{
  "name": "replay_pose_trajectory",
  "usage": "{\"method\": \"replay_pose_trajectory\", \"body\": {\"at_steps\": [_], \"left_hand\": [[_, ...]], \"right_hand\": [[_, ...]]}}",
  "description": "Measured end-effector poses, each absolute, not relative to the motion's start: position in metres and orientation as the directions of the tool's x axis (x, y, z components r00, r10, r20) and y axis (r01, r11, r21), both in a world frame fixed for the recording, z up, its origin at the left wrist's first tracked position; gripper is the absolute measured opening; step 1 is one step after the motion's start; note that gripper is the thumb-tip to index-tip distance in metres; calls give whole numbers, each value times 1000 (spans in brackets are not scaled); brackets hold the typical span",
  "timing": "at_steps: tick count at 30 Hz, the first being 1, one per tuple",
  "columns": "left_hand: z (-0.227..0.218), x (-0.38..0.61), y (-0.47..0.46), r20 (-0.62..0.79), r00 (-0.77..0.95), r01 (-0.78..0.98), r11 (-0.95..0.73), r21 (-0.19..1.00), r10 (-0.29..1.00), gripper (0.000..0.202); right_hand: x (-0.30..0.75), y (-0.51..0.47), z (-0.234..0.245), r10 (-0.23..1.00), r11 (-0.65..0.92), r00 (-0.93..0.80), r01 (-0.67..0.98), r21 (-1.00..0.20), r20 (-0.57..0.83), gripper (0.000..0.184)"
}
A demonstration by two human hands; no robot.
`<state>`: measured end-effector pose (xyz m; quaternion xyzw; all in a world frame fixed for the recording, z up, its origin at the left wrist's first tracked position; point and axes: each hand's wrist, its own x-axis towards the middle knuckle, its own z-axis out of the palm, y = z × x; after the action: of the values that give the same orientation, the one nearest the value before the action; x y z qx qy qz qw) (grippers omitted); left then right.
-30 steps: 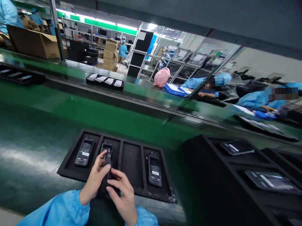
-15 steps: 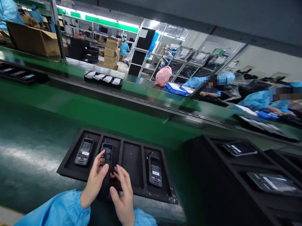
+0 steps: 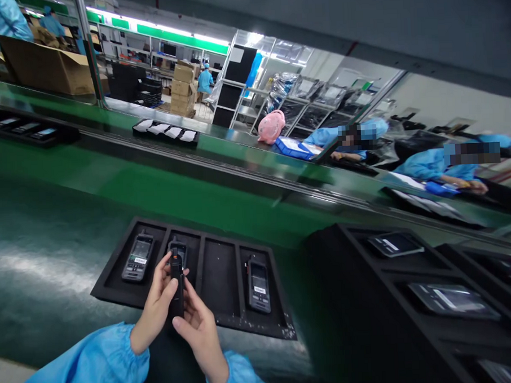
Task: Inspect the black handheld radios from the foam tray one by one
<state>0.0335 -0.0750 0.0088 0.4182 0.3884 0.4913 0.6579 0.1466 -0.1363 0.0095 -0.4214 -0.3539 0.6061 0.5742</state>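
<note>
A long green conveyor belt (image 3: 62, 222) runs across the view, shiny under the lights. A flat black foam tray (image 3: 115, 279) with four slots lies on it near the front edge. To its right, just beside it, stands a stack of taller black trays (image 3: 327, 278). Beyond the belt, a raised green ledge (image 3: 237, 158) carries a dark tray of white pouches (image 3: 165, 132), another dark tray (image 3: 24, 131) far left, a cardboard box (image 3: 47, 71) and a pink object (image 3: 271, 126).

Black handsets (image 3: 176, 282) in a black tray (image 3: 115, 276), green belt (image 3: 49, 223), blue sleeves (image 3: 89, 368).
</note>
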Motion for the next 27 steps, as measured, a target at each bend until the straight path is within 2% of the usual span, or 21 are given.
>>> {"method": "replay_pose_trajectory", "body": {"at_steps": [3, 7, 16, 27], "left_hand": [[8, 29, -73, -42, 362, -365, 183, 913, 931, 81], [7, 26, -74, 19, 462, -383, 181, 906, 887, 96], [5, 29, -73, -30, 452, -290, 178, 940, 892, 101], [8, 24, -73, 5, 479, -289, 152, 945, 878, 97]], "right_hand": [[149, -136, 8, 996, -16, 71, -406, -914, -49, 63], [151, -135, 7, 995, 24, 96, -389, -921, -15, 68], [150, -135, 5, 997, 32, 80, -363, -931, 3, 65], [149, -136, 9, 996, 23, 91, -359, -933, -10, 62]]}}
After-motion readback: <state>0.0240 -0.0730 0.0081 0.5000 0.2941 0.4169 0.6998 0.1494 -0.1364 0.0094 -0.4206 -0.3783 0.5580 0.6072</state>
